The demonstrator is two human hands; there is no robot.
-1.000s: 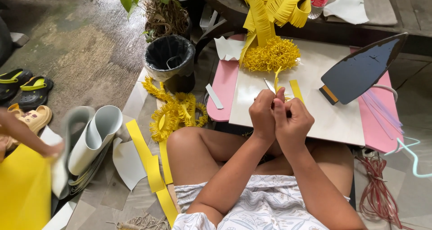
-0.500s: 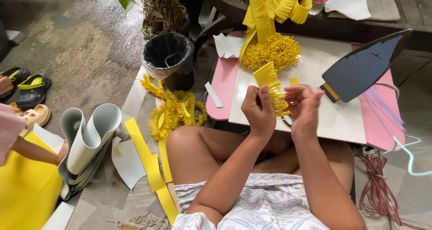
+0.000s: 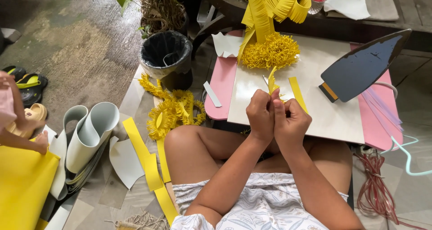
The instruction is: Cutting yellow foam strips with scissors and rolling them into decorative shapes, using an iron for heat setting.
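At the near edge of the pale square board [image 3: 333, 117], which lies on the pink low surface [image 3: 222, 84], the left hand [image 3: 261, 115] and the right hand [image 3: 291, 122] press together, both closed around one narrow yellow fringed foam strip [image 3: 272, 79] whose tip pokes up between the thumbs. One flat yellow strip [image 3: 297, 93] lies on the board just beside the right hand. Toward the far edge of the board sits one heap of curled yellow fringe [image 3: 271, 51], with long yellow fringed strips [image 3: 265, 7] hanging above it. One dark iron [image 3: 364, 64] rests tilted at the board's right edge. On the floor to the left stand one black bin [image 3: 165, 54], a pile of yellow fringed coils [image 3: 173, 111], grey rolled foam sheets [image 3: 87, 133] and two plain yellow bands [image 3: 144, 160].
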